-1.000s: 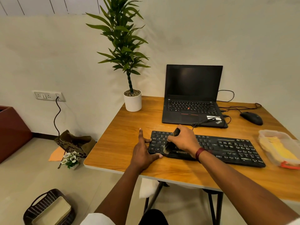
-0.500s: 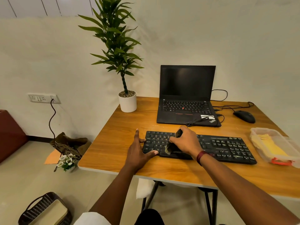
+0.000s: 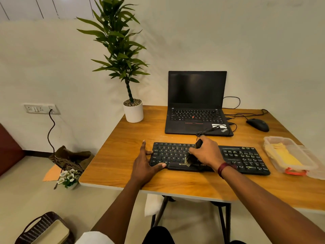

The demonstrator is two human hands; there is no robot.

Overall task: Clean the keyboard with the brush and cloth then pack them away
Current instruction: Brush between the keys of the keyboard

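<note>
Floor, far left: dark woven basket with a pale flat item inside. Above it a wall socket, with a black cord dropping from it to a patterned bag against the wall. Small white flowers just beside the bag, near the desk's left corner.

Desk, wood top. Back left: tall green plant in a white pot.

Left hand flat on the desk at the keyboard's left end. Fingers spread. Thumb lies on the keyboard's near left corner, and forefinger points away along its left edge.

Keyboard, black, lies across the near middle of the desk, roughly parallel to the front edge.

Brush over the keyboard's left-centre. Bristles down on the lower key rows, close to the front edge. Dark handle tip sticks out beyond the knuckles. Right hand grips it, fingers curled round the handle from above. Red band on that wrist.

Laptop behind the keyboard, lid up, screen dark. A thin cable lies over its near right corner. Black mouse to its right, well apart from the keyboard.

Far right: clear plastic box near the keyboard's right end, not touching it. Yellow cloth lies inside. Orange clip on the box's near end.
</note>
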